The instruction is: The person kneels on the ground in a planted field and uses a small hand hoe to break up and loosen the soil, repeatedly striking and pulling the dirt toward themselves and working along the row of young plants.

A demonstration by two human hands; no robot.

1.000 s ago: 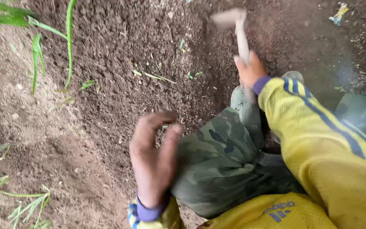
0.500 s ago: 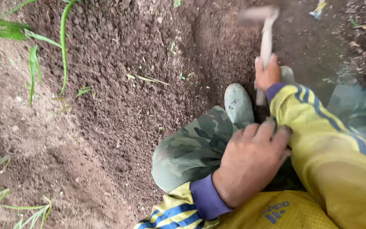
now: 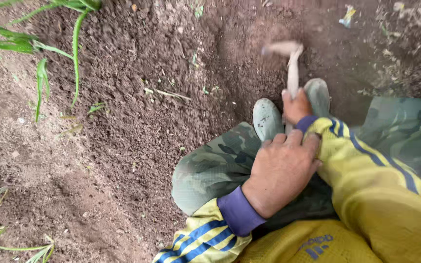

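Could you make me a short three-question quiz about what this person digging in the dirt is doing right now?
1. True or false: the right hand grips the pale wooden-handled digging tool.
2. Where does the left hand rest?
A. on the camouflage-trousered knee
B. flat on the dark loose soil
C. on the long green leaves
3. Fill in: the two grey-green rubber boot toes point toward the ____.

Key: 1 true; 2 A; 3 soil.

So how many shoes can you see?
2. The left shoe sits toe-up on the soil just above the camouflage knee; the right shoe is beside it, right of the hoe handle. Both are partly hidden.
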